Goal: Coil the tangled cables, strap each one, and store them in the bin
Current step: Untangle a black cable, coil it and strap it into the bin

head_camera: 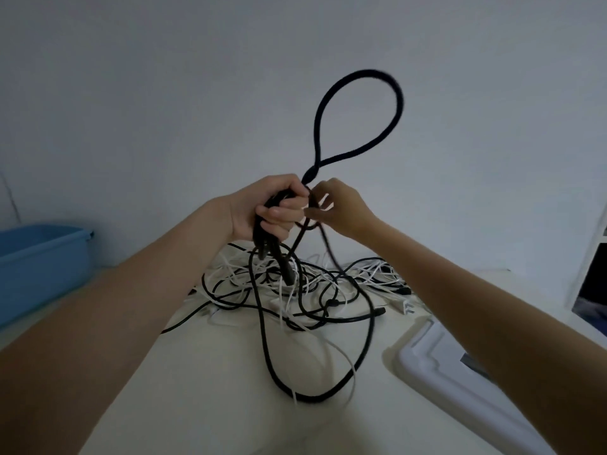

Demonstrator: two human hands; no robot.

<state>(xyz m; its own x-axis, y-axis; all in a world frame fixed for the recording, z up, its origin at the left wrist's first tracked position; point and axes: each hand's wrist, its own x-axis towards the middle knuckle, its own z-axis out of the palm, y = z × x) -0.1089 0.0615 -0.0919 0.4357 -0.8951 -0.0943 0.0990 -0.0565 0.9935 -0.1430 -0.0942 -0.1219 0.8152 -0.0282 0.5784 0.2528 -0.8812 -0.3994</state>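
Fingers of the left hand (266,205) curled tight round a bundle of black cable (358,126) turns, held up above the white table (197,372). Right hand (341,208) just beside it, thumb and forefinger pinching the same cable where it crosses under the tall loop standing up against the pale wall (164,77). From the fists, bundle ends hanging down, one long slack loop sagging to the tabletop near the front edge. Behind, a tangled heap of black and white cables (312,284) spread across the middle of the table, touching the hanging strands. Blue bin (39,257) at the far left edge, well apart from the heap, open top up. White tray lid (443,366) at the right edge. Bare tabletop between heap and bin, and in front.
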